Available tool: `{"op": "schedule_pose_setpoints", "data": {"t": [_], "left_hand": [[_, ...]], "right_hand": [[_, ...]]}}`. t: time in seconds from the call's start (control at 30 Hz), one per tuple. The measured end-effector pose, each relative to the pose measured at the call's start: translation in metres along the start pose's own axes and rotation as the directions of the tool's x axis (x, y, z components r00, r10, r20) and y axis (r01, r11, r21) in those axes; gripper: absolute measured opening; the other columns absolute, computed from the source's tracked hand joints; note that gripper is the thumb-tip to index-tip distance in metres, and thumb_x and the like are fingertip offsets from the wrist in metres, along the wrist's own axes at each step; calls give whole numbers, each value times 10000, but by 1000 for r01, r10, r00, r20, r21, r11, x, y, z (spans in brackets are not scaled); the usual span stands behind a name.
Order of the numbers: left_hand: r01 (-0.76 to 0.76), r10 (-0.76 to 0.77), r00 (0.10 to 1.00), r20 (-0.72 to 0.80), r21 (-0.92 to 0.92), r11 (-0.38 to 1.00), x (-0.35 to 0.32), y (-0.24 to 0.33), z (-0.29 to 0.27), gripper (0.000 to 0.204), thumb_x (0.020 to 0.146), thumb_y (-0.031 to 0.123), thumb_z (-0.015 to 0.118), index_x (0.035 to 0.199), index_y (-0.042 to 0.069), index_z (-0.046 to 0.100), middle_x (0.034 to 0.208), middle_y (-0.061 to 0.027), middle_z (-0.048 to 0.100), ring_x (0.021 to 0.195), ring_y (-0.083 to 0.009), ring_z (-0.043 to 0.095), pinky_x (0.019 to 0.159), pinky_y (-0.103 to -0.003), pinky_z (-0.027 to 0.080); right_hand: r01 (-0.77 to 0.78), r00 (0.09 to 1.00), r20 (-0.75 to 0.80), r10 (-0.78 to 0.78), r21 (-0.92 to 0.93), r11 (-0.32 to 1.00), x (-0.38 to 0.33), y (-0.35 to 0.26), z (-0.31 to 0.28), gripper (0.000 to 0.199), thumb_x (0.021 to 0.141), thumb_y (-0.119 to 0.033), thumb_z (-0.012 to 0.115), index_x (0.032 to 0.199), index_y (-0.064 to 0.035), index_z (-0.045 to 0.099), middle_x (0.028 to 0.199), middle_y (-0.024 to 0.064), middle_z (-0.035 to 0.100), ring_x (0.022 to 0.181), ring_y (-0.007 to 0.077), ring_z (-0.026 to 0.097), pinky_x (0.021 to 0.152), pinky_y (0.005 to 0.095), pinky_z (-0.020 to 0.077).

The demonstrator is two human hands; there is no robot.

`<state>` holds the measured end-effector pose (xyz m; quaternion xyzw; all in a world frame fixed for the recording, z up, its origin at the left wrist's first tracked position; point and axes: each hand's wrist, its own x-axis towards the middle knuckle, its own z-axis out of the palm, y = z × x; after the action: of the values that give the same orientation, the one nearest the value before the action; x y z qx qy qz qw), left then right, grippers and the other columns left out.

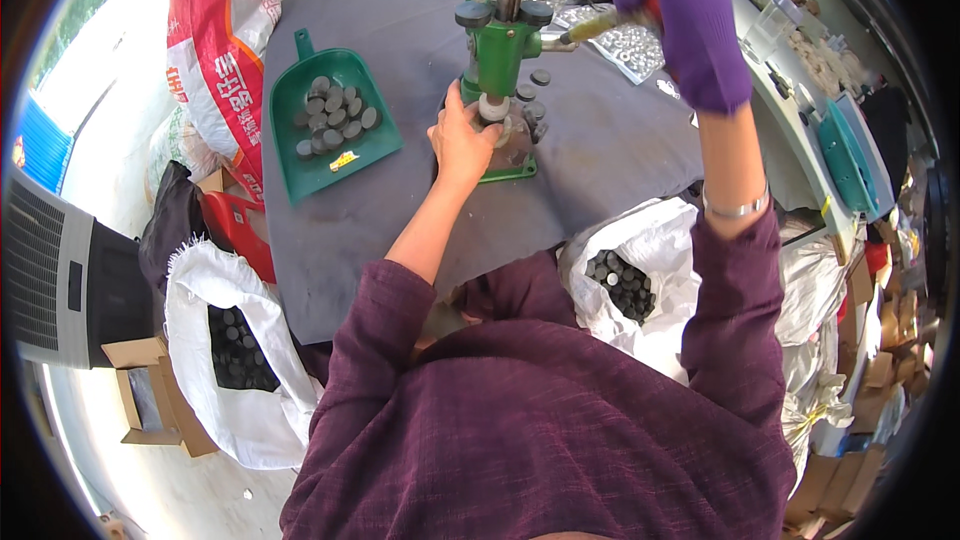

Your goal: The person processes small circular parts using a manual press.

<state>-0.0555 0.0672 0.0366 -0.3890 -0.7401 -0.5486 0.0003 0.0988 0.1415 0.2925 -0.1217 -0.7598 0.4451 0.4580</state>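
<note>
A green hand press (503,50) stands on the table with its ram lowered toward a pale round die (492,108). My bare left hand (462,138) reaches in beside this die, thumb and fingers curled at its near left side. What lies between those fingertips is hidden. Raised at the upper right, my right hand (700,35) wears a purple glove and is wrapped round the press's lever (595,28), which has a yellowish grip. Several dark round discs (538,100) lie on the table just right of the press.
A green dustpan (290,168) with grey discs lies left on the cloth-covered table (600,155). A clear bag of shiny round parts (630,48) lies behind the lever. White sacks of black discs stand at my left (190,340) and right (590,240). A side bench holds a teal basket (848,155).
</note>
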Motion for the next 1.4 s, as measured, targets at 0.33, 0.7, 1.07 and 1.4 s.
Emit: {"op": "schedule_pose_setpoints", "data": {"t": [0.33,0.7,1.07,1.4], "left_hand": [[-244,314,931,-185,326,914,9,-25,-61,390,733,69,651,1120,58,606,1020,-124,636,972,-333,572,844,-447,466],[-185,173,980,95,745,641,30,-74,-112,247,789,177,677,1008,69,642,1011,-105,648,984,-321,571,778,-441,499],[-115,75,993,88,732,671,38,-67,-108,283,752,179,727,989,55,634,1000,-120,637,1014,-319,565,800,-442,499],[-211,193,971,145,128,969,3,-2,-33,366,662,179,781,984,35,684,916,-127,651,909,-303,603,805,-411,488]], "right_hand": [[16,991,130,-9,-59,998,-138,74,-9,252,891,-33,582,1122,-49,683,773,19,620,602,63,551,575,235,461],[-42,953,292,81,-136,990,15,-8,-23,265,940,-179,532,1102,-14,660,610,21,535,522,89,505,570,248,460],[436,850,465,-247,-361,824,83,18,-26,243,915,-149,533,1003,30,673,626,57,588,509,132,559,462,256,430],[-129,977,180,117,55,990,63,-8,-7,277,923,-93,453,1043,60,650,609,62,567,498,125,523,474,250,439]]}}
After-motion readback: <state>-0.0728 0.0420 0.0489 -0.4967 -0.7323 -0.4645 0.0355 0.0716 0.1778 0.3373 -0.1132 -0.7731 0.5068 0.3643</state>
